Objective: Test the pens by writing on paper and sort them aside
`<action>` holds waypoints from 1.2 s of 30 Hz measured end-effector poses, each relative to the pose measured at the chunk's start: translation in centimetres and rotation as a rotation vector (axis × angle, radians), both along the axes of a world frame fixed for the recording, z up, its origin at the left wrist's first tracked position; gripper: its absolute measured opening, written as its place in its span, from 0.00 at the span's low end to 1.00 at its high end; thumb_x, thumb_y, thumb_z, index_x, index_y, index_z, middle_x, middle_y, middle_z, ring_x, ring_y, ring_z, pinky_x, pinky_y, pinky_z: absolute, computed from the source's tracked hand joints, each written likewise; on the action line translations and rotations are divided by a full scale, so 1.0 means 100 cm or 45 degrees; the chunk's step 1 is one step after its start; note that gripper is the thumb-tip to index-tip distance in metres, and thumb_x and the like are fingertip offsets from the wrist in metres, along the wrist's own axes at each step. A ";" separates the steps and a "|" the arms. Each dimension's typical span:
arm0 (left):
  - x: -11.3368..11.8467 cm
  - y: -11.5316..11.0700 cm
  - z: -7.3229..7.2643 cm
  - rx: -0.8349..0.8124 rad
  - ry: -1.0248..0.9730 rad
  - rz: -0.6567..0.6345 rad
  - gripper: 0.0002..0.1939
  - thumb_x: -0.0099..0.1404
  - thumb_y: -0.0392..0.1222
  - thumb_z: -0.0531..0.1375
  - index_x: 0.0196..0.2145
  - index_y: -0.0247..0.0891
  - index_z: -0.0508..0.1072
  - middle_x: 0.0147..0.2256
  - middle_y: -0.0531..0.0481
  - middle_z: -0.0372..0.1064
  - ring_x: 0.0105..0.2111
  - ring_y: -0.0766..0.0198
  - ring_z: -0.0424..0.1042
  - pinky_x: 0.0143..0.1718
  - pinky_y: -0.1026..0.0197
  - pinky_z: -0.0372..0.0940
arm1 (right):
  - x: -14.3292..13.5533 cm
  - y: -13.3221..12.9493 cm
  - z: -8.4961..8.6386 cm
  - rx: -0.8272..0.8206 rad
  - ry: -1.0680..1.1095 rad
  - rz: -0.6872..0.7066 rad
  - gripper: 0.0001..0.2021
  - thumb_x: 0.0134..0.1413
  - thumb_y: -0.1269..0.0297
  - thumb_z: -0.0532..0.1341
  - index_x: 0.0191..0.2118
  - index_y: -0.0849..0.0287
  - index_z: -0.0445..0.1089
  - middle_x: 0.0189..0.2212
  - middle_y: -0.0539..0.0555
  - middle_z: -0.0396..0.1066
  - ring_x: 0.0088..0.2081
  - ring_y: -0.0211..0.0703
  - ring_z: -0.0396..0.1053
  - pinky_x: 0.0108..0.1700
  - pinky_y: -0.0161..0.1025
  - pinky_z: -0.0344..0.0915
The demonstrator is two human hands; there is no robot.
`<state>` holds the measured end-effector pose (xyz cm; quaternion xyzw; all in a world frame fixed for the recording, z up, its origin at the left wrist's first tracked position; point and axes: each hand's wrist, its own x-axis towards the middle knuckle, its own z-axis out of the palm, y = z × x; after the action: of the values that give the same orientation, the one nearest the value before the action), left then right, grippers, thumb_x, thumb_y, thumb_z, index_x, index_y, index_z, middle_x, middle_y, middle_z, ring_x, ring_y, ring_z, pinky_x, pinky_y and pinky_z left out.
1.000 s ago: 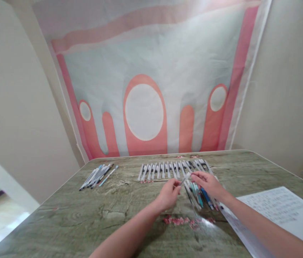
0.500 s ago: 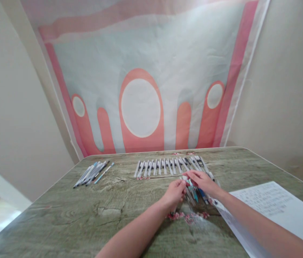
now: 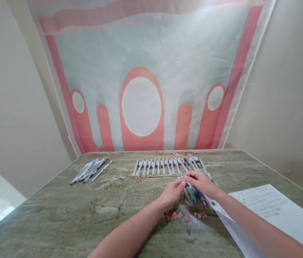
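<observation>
My left hand [image 3: 173,194] is closed, thumb and forefinger pinched together at the front of the pen row. My right hand [image 3: 199,182] curls in close from the right, its fingertips meeting the left hand's. What lies between the fingertips is too small and blurred to name. Beneath and just in front of the hands lie loose pens, among them a teal pen [image 3: 193,196] and a dark blue pen [image 3: 200,196]; my right hand partly covers them. Just beyond the hands runs a row of clear and white pens [image 3: 163,166] with black parts, laid side by side.
A bundle of pens [image 3: 88,171] lies on the left of the wood-patterned table [image 3: 68,215], with a light blue pen [image 3: 101,171] beside it. Sheets of written paper [image 3: 264,204] lie at the right, under my right forearm. A printed cloth [image 3: 178,71] hangs behind the table.
The view has shifted slightly. Both hands stay together in nearly the same place, and the right fingertips have closed a little further towards the left hand's pinch.
</observation>
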<state>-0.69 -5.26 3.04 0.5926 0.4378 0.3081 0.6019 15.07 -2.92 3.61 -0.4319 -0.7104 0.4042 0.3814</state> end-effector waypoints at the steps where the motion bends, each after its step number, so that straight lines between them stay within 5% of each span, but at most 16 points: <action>1: -0.001 0.001 0.000 0.011 0.027 -0.024 0.24 0.57 0.59 0.47 0.34 0.34 0.66 0.15 0.60 0.47 0.13 0.76 0.44 0.15 0.69 0.42 | 0.001 0.001 0.000 -0.016 -0.007 -0.014 0.17 0.48 0.51 0.54 0.31 0.62 0.69 0.23 0.49 0.66 0.25 0.35 0.61 0.28 0.32 0.59; 7: -0.008 0.012 -0.002 0.055 0.094 0.083 0.23 0.58 0.57 0.48 0.41 0.34 0.61 0.29 0.50 0.66 0.16 0.75 0.55 0.17 0.70 0.50 | 0.005 0.003 -0.002 -0.116 0.093 -0.085 0.18 0.44 0.51 0.57 0.36 0.61 0.67 0.22 0.47 0.64 0.20 0.32 0.58 0.22 0.31 0.55; 13: -0.014 0.022 -0.005 0.371 0.297 0.144 0.15 0.52 0.47 0.58 0.33 0.31 0.68 0.30 0.49 0.67 0.29 0.68 0.64 0.30 0.67 0.58 | 0.006 0.011 -0.010 -0.053 0.131 -0.179 0.16 0.43 0.52 0.59 0.30 0.62 0.64 0.20 0.46 0.61 0.21 0.31 0.56 0.23 0.30 0.55; 20: -0.013 0.023 -0.006 0.604 0.369 0.162 0.14 0.53 0.47 0.56 0.33 0.33 0.70 0.31 0.49 0.69 0.32 0.65 0.66 0.36 0.64 0.59 | 0.001 0.005 -0.010 0.018 0.022 -0.033 0.13 0.46 0.55 0.58 0.30 0.62 0.66 0.23 0.49 0.65 0.25 0.34 0.60 0.27 0.32 0.57; 29: -0.024 0.051 -0.018 0.468 0.797 0.185 0.13 0.51 0.40 0.55 0.35 0.32 0.69 0.26 0.50 0.68 0.25 0.67 0.64 0.27 0.67 0.57 | 0.006 0.012 -0.019 0.102 -0.036 -0.196 0.14 0.50 0.56 0.53 0.35 0.61 0.67 0.25 0.50 0.67 0.23 0.35 0.60 0.25 0.33 0.57; 36: -0.014 0.075 -0.026 0.585 1.077 0.223 0.14 0.51 0.45 0.56 0.33 0.33 0.68 0.30 0.46 0.68 0.30 0.62 0.66 0.30 0.65 0.57 | 0.010 0.014 -0.023 0.152 -0.061 -0.206 0.13 0.51 0.58 0.52 0.34 0.61 0.67 0.25 0.50 0.67 0.23 0.35 0.60 0.26 0.33 0.57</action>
<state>-2.07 2.25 0.44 0.7443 0.6127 0.1785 0.1969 16.07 -1.51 1.28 -0.4738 -0.7049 0.3188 0.4207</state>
